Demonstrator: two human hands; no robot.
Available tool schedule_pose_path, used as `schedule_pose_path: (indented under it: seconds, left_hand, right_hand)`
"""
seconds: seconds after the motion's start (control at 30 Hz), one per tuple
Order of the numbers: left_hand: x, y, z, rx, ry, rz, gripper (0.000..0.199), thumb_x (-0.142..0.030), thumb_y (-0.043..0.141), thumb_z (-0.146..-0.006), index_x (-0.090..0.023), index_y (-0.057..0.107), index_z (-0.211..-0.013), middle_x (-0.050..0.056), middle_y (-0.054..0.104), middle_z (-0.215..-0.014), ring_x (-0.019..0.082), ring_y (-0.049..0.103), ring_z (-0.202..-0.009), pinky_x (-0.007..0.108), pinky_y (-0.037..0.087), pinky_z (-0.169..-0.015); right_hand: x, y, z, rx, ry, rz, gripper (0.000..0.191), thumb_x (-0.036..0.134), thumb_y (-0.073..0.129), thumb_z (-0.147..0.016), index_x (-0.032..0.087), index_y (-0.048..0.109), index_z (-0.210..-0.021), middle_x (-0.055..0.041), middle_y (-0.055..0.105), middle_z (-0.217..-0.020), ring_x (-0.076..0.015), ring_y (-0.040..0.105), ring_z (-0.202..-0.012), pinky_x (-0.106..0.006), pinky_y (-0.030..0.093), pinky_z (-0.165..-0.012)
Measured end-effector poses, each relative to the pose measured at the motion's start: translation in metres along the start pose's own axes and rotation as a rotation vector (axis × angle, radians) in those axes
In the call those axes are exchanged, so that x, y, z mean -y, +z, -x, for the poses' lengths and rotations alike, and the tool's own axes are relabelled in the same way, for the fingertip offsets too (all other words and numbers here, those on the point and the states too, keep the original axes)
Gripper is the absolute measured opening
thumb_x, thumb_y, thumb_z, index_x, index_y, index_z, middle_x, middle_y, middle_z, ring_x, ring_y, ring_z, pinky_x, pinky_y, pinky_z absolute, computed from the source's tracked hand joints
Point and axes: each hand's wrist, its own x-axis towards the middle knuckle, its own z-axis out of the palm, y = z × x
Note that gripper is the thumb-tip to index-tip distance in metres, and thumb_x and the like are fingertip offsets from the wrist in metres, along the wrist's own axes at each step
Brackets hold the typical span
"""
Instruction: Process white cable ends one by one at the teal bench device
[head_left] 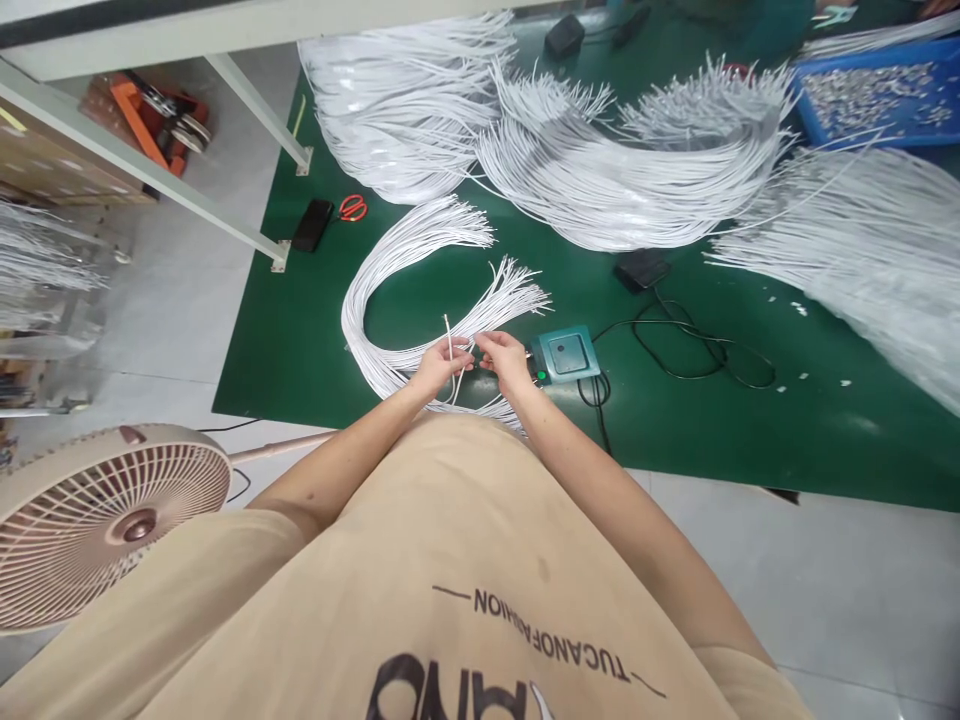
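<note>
Both my hands meet over the green table, close to my body. My left hand (444, 366) pinches a white cable (448, 328), whose end sticks up past the fingers. Just to its right, my right hand (504, 358) has its fingertips pressed together near the same cable; whatever lies between them is too small to make out. Beneath and behind the hands curves a bundle of white cables (358, 300), its two ends pointing right. A small teal device (568, 355) with a green button sits right beside my right hand.
Large piles of white cables (600, 195) cover the back of the green table (675, 430). A blue tray (892, 90) of small parts stands at the far right. Orange-handled scissors (353, 208) and a black box (313, 225) lie left. Black cords trail right; a fan (135, 525) stands left.
</note>
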Motion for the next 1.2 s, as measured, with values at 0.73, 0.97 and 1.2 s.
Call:
schedule_pose_path:
  seconds: [0.73,0.97,1.2]
  left_hand:
    - [-0.01,0.001,0.0,0.082,0.068,-0.149,0.034,-0.041,0.075,-0.069,-0.011,0.063,-0.08,0.001,0.063,-0.065,0.008,0.057,-0.056,0.02,0.034,-0.051]
    - [-0.007,-0.001,0.0,0.069,0.057,-0.14,0.036,-0.042,0.076,-0.068,-0.011,0.062,-0.079,0.002,0.064,-0.067,0.009,0.058,-0.057,0.02,0.035,-0.052]
    - [-0.005,0.0,-0.001,0.012,0.033,-0.114,0.029,-0.033,0.076,-0.068,-0.011,0.061,-0.079,0.002,0.064,-0.066,0.01,0.06,-0.06,0.021,0.038,-0.054]
  right_hand:
    - [0.007,-0.004,-0.001,0.19,-0.171,0.124,0.021,0.036,0.069,-0.062,0.017,0.067,-0.069,0.0037,0.06,-0.063,-0.0081,0.048,-0.057,-0.024,0.041,-0.062]
    - [0.004,-0.01,-0.005,0.213,-0.144,0.129,0.026,0.036,0.072,-0.058,0.017,0.072,-0.075,-0.0012,0.069,-0.073,-0.0104,0.054,-0.064,-0.026,0.046,-0.067]
    - [0.007,-0.008,-0.003,0.199,-0.003,0.034,0.019,0.024,0.073,-0.055,0.015,0.072,-0.072,0.0013,0.064,-0.061,-0.0071,0.052,-0.056,-0.023,0.047,-0.061]
